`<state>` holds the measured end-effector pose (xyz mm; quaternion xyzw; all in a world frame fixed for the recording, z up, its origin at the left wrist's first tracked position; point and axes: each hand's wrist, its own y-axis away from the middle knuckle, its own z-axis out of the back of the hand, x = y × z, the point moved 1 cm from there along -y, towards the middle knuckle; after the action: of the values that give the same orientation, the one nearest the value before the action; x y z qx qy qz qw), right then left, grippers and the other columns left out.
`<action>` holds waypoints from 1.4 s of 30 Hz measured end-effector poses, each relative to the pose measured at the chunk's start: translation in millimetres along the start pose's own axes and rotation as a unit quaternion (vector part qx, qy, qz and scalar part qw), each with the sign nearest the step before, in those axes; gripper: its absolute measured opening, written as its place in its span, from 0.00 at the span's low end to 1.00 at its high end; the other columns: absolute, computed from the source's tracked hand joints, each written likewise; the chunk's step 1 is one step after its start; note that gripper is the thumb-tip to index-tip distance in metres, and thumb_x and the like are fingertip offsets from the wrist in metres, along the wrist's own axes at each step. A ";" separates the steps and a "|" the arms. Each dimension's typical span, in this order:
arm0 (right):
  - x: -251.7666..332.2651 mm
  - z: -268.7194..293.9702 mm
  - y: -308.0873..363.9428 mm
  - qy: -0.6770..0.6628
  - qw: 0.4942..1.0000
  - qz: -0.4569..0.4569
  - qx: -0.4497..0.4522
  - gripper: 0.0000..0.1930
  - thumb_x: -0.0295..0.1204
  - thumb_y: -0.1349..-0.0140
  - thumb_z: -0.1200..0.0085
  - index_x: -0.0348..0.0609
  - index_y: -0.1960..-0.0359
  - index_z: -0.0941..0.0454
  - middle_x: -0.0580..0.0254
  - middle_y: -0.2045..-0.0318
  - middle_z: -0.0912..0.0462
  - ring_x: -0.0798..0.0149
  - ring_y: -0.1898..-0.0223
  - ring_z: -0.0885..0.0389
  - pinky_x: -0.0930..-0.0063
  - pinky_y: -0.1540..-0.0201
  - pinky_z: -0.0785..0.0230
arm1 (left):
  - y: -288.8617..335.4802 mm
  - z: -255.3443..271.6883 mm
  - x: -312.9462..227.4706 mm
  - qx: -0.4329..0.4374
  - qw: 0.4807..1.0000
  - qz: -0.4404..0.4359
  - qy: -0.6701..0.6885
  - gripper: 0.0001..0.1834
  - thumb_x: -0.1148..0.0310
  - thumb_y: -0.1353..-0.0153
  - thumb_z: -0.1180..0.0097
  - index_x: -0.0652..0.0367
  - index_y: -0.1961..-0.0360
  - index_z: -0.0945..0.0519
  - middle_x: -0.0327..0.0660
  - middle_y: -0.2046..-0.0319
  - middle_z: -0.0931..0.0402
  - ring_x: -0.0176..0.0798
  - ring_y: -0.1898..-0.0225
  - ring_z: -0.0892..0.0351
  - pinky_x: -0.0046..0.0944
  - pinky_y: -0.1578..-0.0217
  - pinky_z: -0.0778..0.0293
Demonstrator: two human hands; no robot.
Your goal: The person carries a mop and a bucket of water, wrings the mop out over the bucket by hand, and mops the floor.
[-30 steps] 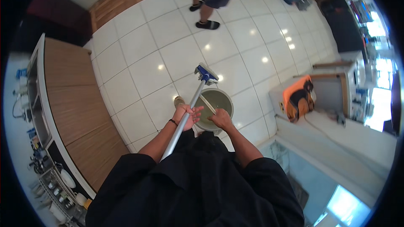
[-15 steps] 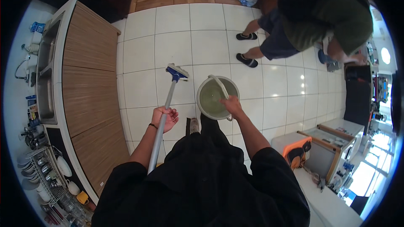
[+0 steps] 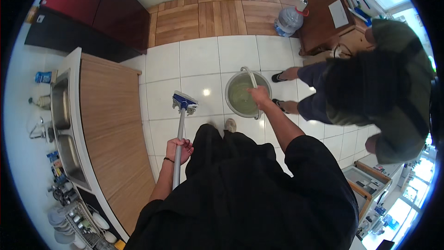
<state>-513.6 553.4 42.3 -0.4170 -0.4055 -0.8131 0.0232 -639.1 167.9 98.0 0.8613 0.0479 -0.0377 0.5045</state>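
Observation:
My left hand (image 3: 179, 150) is wrapped round the grey pole of a mop (image 3: 181, 127). Its blue head with grey strands (image 3: 185, 103) points away from me, over or on the white tiles; I cannot tell if it touches them. With my right hand (image 3: 260, 97) I grip the pale handle of a round grey-green bucket (image 3: 230, 105). Murky greenish water (image 3: 240, 90) fills part of it. Whether the bucket hangs or stands on the floor is hard to tell. My feet show just behind it.
To the right, close by the bucket, stands another person (image 3: 370, 92) in a dark green top. A wooden cabinet (image 3: 108, 125) with a double sink runs along the left. Ahead are a large water bottle (image 3: 290, 21), a wooden desk (image 3: 326, 11) and a dark red cabinet (image 3: 99, 11).
I have moved forward with mop and bucket, nearer the wooden floor. The other person has straightened up from bending and turned.

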 end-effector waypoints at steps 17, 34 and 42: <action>261.6 114.8 -266.5 -0.020 0.988 -0.031 -0.153 0.21 0.37 0.49 0.40 0.28 0.61 0.22 0.46 0.68 0.18 0.54 0.65 0.18 0.63 0.64 0.28 | -219.4 -354.4 -268.0 0.063 0.945 0.184 -0.264 0.05 0.71 0.60 0.52 0.53 0.83 0.36 0.34 0.89 0.41 0.32 0.91 0.44 0.32 0.91 0.44; 424.5 240.0 -524.9 -0.174 0.970 -0.087 -0.144 0.22 0.40 0.47 0.42 0.29 0.60 0.22 0.43 0.65 0.19 0.54 0.63 0.19 0.61 0.61 0.30 | -426.2 -729.7 -412.7 0.054 0.826 0.232 -0.510 0.08 0.67 0.55 0.49 0.51 0.84 0.35 0.34 0.89 0.39 0.33 0.89 0.40 0.34 0.90 0.41; 521.7 331.3 -631.1 -0.185 0.945 -0.158 -0.217 0.21 0.40 0.47 0.41 0.33 0.59 0.22 0.45 0.63 0.19 0.54 0.60 0.20 0.61 0.61 0.30 | -547.0 -902.3 -474.4 0.102 0.772 0.297 -0.552 0.10 0.65 0.55 0.48 0.50 0.86 0.36 0.33 0.89 0.39 0.33 0.90 0.40 0.34 0.90 0.42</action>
<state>-872.1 1357.9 109.1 -0.4853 -0.2767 -0.7835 -0.2722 -1161.0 1200.2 118.9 0.7100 -0.5012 -0.3599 0.3393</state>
